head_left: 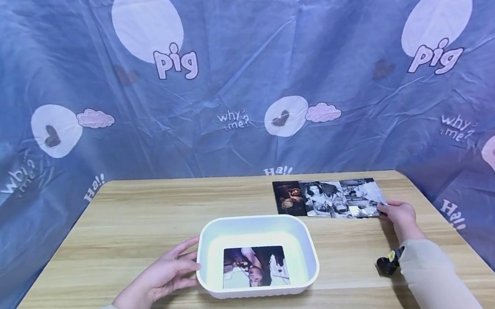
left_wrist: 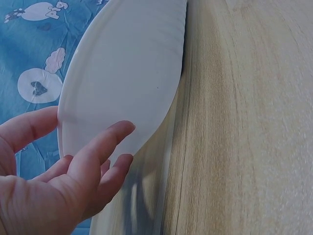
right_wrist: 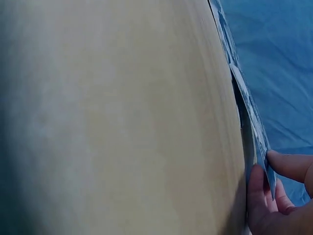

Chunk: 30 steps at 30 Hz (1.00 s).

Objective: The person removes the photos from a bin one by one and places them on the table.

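A white plastic bin (head_left: 304, 236) stands on the table with one colour photo (head_left: 254, 267) lying flat on its bottom. My left hand (head_left: 169, 276) touches the bin's left side, its fingers fairly straight along the outer wall, as the left wrist view also shows. At the back right, my right hand (head_left: 400, 215) pinches the near right corner of a black-and-white photo (head_left: 365, 196). In the right wrist view the thumb is on the photo's face (right_wrist: 264, 142), fingers are behind it, and this end is raised off the table.
Left of the pinched photo lie another black-and-white photo (head_left: 322, 199) and a dark photo (head_left: 288, 199), in an overlapping row. The wooden table (head_left: 142, 217) meets a blue printed cloth (head_left: 226, 73) at its back and sides.
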### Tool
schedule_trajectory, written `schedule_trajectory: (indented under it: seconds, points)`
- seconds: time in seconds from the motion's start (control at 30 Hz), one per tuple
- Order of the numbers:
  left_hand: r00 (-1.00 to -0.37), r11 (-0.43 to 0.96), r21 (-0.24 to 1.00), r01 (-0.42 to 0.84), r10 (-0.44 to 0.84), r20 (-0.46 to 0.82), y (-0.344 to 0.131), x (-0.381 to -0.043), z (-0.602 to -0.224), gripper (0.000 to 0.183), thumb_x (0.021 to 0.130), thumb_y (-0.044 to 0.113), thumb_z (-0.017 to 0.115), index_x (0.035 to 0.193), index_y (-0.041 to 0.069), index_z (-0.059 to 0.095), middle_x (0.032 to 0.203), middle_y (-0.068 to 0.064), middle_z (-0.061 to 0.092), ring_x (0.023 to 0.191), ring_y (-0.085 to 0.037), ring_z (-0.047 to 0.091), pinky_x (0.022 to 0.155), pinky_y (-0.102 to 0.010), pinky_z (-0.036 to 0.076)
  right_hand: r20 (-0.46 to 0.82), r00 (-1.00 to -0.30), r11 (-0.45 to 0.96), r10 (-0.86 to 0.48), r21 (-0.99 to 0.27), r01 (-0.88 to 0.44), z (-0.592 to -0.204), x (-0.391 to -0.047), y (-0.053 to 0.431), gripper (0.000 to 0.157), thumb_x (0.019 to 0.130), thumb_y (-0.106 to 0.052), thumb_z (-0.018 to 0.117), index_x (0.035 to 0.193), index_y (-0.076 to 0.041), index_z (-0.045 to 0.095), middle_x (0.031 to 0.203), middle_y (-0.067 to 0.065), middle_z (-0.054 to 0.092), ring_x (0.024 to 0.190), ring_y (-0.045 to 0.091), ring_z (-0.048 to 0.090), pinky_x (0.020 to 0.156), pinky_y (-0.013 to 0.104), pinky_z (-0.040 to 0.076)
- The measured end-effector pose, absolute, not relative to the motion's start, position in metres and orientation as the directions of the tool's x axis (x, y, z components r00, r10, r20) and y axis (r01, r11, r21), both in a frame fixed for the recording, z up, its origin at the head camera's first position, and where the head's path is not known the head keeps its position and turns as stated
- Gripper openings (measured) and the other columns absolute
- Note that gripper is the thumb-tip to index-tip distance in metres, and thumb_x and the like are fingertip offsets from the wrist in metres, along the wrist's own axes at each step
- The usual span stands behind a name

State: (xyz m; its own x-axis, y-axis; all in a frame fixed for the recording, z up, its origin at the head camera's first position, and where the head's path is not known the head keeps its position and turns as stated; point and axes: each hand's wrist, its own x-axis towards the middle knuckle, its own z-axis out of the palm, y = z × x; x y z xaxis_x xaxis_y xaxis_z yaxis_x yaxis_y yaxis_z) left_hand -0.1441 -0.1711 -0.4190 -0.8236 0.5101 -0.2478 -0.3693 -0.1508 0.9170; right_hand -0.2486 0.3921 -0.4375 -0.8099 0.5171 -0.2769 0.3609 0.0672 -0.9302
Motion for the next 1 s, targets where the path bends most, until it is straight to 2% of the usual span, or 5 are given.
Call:
schedule_trajectory:
  seconds: [0.07,0.17,0.33,0.67,1.0]
  points:
    - [-0.823,-0.151,0.917,-0.369,0.512,-0.247,-0.171,-0.144,-0.419,0.088,0.088,-0.002,0.057,0.153,0.001,-0.002,0.154,-0.035,0.010,0.108,-0.024,0.064,0.092,-0.041,0.058,-0.245,-0.806,0.163,0.538,-0.909,0.385,-0.436,-0.248,0.390,0.042,0.085,-0.002,0.064,0.121,0.013,0.049,0.075,-0.001,0.055,0.056,0.003,0.060,0.058,0.018,0.055]
    - [-0.822,-0.149,0.917,-0.369,0.512,-0.247,-0.171,-0.143,-0.420,0.088,0.088,-0.001,0.057,0.153,0.001,-0.002,0.155,-0.034,0.012,0.108,-0.024,0.064,0.092,-0.041,0.058,-0.200,-0.811,0.313,0.549,-0.851,0.422,-0.432,-0.244,0.386,0.049,0.087,-0.011,0.064,0.127,0.013,0.049,0.100,0.022,0.061,0.091,0.023,0.063,0.090,0.033,0.053]
    - [-0.821,-0.150,0.915,-0.374,0.512,-0.252,-0.171,-0.143,-0.419,0.088,0.088,-0.002,0.057,0.153,0.000,-0.002,0.154,-0.035,0.010,0.109,-0.025,0.064,0.094,-0.043,0.057,-0.178,-0.832,0.413,0.526,-0.801,0.433,-0.424,-0.239,0.382,0.063,0.091,-0.024,0.059,0.141,0.008,0.039,0.147,0.032,0.033,0.135,0.046,0.030,0.119,0.052,0.024]
    - [-0.822,-0.142,0.918,-0.370,0.510,-0.252,-0.172,-0.144,-0.417,0.088,0.088,-0.002,0.057,0.153,0.001,-0.002,0.154,-0.035,0.010,0.108,-0.024,0.064,0.093,-0.042,0.058,-0.132,-0.934,0.315,0.331,-0.918,0.241,-0.387,-0.246,0.333,0.072,0.097,-0.026,0.054,0.152,0.003,0.018,0.155,0.030,0.022,0.141,0.041,0.026,0.122,0.048,0.026]
    - [-0.819,-0.141,0.919,-0.369,0.517,-0.249,-0.172,-0.145,-0.416,0.088,0.088,-0.002,0.056,0.153,0.000,-0.003,0.154,-0.034,0.009,0.109,-0.024,0.064,0.093,-0.041,0.057,-0.029,-0.998,0.364,-0.055,-0.931,0.007,-0.369,-0.225,0.238,0.067,0.093,-0.025,0.064,0.148,-0.003,0.034,0.151,0.021,0.038,0.136,0.035,0.039,0.119,0.047,0.032]
